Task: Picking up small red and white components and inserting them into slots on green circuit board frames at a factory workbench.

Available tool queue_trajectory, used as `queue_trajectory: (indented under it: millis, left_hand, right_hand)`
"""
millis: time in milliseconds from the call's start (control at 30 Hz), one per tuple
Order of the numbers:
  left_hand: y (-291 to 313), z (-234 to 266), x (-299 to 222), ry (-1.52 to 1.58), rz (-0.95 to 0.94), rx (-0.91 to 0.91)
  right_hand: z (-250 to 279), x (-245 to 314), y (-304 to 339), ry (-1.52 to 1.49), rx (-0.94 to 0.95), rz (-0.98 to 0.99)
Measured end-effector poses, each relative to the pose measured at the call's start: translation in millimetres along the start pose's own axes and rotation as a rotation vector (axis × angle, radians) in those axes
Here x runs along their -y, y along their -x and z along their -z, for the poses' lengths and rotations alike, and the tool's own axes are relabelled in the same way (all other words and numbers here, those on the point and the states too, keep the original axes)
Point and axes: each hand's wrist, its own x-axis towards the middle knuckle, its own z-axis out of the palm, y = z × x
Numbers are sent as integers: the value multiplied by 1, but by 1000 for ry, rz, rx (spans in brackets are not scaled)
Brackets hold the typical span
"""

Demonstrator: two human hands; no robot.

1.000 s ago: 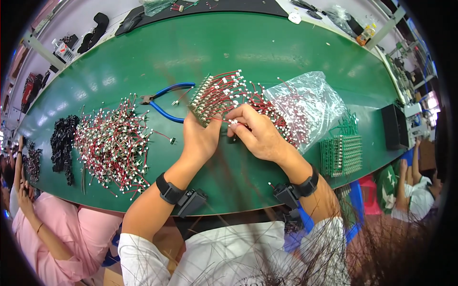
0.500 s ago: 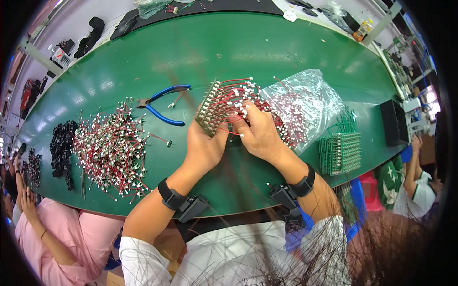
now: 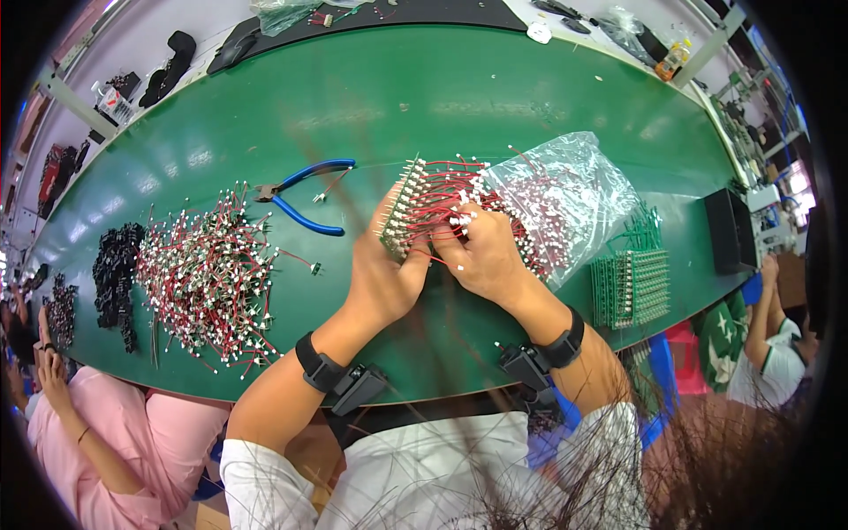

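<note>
A narrow circuit board panel (image 3: 404, 205) stands on edge in my left hand (image 3: 386, 272), whose fingers wrap behind it with the thumb at its lower front. Rows of white connectors line its face, and red and black wires (image 3: 450, 190) with white plugs fan out from them to the right. My right hand (image 3: 488, 253) is closed with its fingertips among these wires, beside the panel's lower end; exactly which wire it pinches is hidden. Just beyond that hand lies a clear plastic bag (image 3: 587, 181) of similar wired plugs, some spilling from its near side.
Blue-handled cutters (image 3: 305, 212) lie open left of my hands. Further left are a heap of wired connectors (image 3: 208, 283) and black parts (image 3: 117, 278). Stacked green boards (image 3: 632, 287) and a black box (image 3: 730, 228) are at right. People sit on both sides of the green table (image 3: 442, 88).
The panel has shifted slightly right and down and turned, so my left fingers now show behind it. My right hand's fingers have curled in closer among the wires.
</note>
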Motion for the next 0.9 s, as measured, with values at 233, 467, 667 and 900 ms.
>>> queue_trajectory:
  millis: [233, 467, 667, 900]
  left_hand:
    - [1, 0, -3, -98, -36, 38]
    - [2, 0, -2, -74, 26, 66]
    - [2, -1, -1, -114, 4, 70]
    - [2, 0, -3, -64, 61, 65]
  right_hand:
    - [0, 1, 0, 33, 7, -27]
    - [1, 4, 0, 134, 7, 12]
    - [3, 3, 0, 186, 20, 59]
    - [1, 1, 1, 156, 17, 21]
